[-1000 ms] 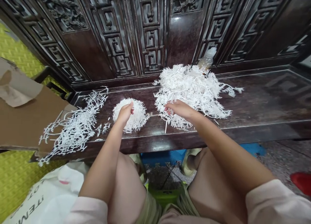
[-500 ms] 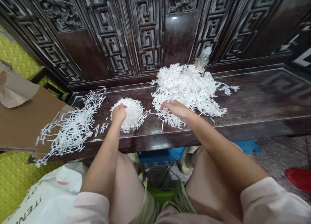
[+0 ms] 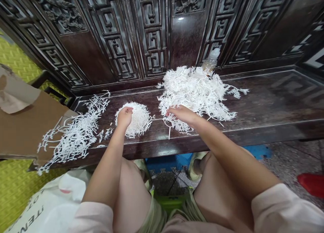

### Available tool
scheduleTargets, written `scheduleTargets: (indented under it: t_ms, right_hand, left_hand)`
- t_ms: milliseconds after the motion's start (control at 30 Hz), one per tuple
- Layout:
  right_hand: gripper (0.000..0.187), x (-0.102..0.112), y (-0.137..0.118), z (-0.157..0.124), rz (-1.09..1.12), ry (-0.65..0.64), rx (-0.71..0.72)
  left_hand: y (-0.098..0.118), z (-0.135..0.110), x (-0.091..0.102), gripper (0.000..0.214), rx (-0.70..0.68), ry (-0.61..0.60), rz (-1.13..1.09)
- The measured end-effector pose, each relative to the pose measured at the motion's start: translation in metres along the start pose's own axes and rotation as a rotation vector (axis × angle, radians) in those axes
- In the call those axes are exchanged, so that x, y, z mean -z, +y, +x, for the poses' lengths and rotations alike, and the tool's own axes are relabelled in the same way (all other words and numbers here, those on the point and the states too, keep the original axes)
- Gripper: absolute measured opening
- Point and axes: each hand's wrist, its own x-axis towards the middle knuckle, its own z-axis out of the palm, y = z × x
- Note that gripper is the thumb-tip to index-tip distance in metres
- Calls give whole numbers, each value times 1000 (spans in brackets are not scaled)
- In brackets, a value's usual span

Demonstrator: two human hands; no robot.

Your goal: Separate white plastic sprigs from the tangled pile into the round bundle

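Note:
My left hand (image 3: pixel 125 117) is curled closed at the left side of a rounded heap of small white spiky pieces (image 3: pixel 138 120). Whatever lies inside its fingers is hidden. At the front left of a larger tangle of white plastic sprigs (image 3: pixel 193 89), my right hand (image 3: pixel 180 113) has its fingers bent together in a pinch. A thin, forked white sprig (image 3: pixel 169 128) comes out beneath its fingertips and reaches left toward the rounded heap. Farther left lies a loose pile of bare white branched stems (image 3: pixel 77 135), partly on cardboard.
The dark wooden bench (image 3: pixel 268 98) has a carved lattice back (image 3: pixel 152 37). A clear bottle with a white cap (image 3: pixel 212 59) stands behind the large tangle. Cardboard (image 3: pixel 22 128) sits at left, above a white printed bag (image 3: pixel 55 199). A red object (image 3: pixel 311 184) is on the floor at right.
Both hands stay almost where they were, with only slight finger movement. The forked sprig under my right hand has shifted a little.

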Motion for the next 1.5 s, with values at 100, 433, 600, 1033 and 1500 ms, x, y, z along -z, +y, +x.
scheduleTargets:
  t_ms: [100, 433, 600, 1033, 1500]
  right_hand:
    - [28, -3, -2, 0, -33, 15, 25]
    - [19, -16, 10, 11, -165, -79, 22]
    - [19, -20, 10, 12, -75, -48, 15]
    - [13, -13, 3, 8, 298, -63, -13]
    - [25, -12, 2, 8, 549, -67, -45]
  left_hand:
    - [8, -5, -1, 25, -28, -11, -14]
    - [51, -48, -23, 26, -214, -508, 21]
    - [58, -68, -36, 38, -313, -773, 40]
    - [68, -70, -35, 33, -328, -699, -159]
    - [72, -73, -39, 29, -207, -501, -420]
